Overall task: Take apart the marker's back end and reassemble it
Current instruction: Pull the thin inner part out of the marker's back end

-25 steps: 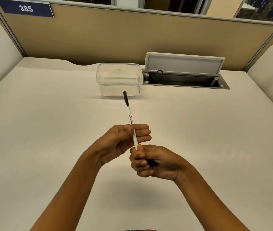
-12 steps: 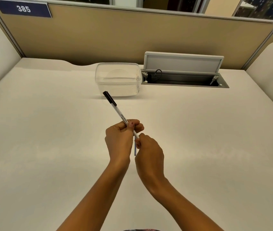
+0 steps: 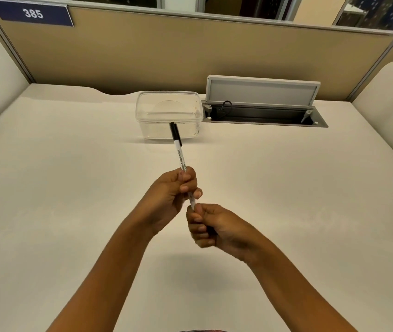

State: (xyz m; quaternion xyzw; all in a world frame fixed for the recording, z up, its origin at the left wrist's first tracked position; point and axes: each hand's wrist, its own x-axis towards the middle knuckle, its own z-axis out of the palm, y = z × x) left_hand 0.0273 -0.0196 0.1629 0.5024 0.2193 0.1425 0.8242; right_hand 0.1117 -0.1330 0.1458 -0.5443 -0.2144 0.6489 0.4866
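One white-barrelled, black-capped marker [image 3: 181, 156] is pointing cap-away, tilted slightly left; the left hand [image 3: 169, 200] is gripping its barrel, the right hand [image 3: 212, 226] pinching its back end.

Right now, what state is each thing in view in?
marker: held off the desk, tilted, black cap on and pointing away
left hand: closed around the marker's barrel
right hand: fingers closed on the marker's back end
clear container: lidded, apparently empty, standing on the desk
cable hatch: flap propped open
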